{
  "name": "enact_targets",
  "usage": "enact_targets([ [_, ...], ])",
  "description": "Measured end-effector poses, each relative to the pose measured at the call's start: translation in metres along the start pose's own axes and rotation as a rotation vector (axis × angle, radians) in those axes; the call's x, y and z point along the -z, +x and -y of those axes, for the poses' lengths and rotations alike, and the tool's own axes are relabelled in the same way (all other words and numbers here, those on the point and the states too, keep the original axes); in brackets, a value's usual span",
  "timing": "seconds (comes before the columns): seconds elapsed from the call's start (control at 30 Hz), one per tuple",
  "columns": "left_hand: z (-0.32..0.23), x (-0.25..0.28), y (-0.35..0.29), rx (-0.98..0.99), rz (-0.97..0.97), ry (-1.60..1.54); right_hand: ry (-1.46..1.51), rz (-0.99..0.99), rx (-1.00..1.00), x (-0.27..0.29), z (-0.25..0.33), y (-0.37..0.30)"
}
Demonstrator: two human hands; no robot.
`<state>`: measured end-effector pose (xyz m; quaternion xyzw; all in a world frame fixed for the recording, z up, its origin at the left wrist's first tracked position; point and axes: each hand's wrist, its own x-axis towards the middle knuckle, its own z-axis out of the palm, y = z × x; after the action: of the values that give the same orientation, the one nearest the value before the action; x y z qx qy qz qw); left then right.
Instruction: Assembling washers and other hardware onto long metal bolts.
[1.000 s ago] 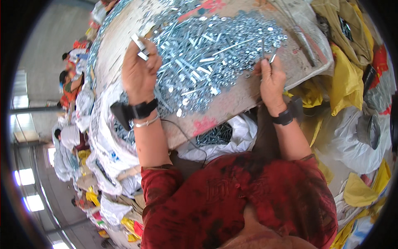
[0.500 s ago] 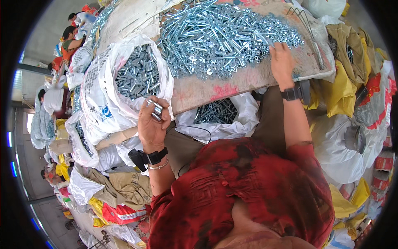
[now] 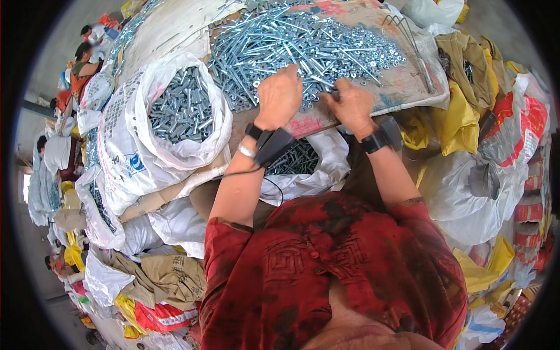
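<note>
Head view: left hand (image 3: 280, 98) and right hand (image 3: 350, 106) are side by side at the near edge of a heap of metal pieces (image 3: 274, 38) on a worn board (image 3: 402, 91)
Picking: this looks like working through small parts by fingertip; it should go best with the fingers low, easing a few pieces clear before lifting, so long ones do not drag others along
Rods: their ends point many ways, so coming in from the near side, rather than pressing down, would probably spare the fingers
Washers (image 3: 386, 57): flat and likely to slide; tipping one up by its rim seems surer than pinching across its face
Left grip: back of the hand up, fingers curled; the fingertips are hidden, so I cannot tell whether they pinch anything
Right grip: thumb and forefinger reach toward the left hand, a small dark patch between them; I cannot tell whether it is a held piece
Heap and fingers: its nearest pieces lie just beside both hands, the bulk of it beyond them, away from the person
White sack (image 3: 122, 116): open, left of the left hand and apart from it, holding short metal sleeves (image 3: 181, 111)
Lower sack (image 3: 329, 150): below the board's near edge, dark rods (image 3: 297, 158) inside
</note>
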<state>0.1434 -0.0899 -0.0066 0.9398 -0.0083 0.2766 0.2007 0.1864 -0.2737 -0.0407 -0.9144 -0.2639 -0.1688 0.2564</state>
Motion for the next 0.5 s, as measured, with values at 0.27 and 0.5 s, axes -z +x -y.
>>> enact_targets([
  [0.27, 0.013, -0.028, 0.021, -0.017, 0.108, 0.226, -0.008, 0.027, 0.057, -0.013, -0.011, -0.003],
  [0.5, 0.044, 0.110, -0.046, 0.601, -0.157, -1.002, 0.074, -0.152, 0.030, -0.002, -0.029, -0.023],
])
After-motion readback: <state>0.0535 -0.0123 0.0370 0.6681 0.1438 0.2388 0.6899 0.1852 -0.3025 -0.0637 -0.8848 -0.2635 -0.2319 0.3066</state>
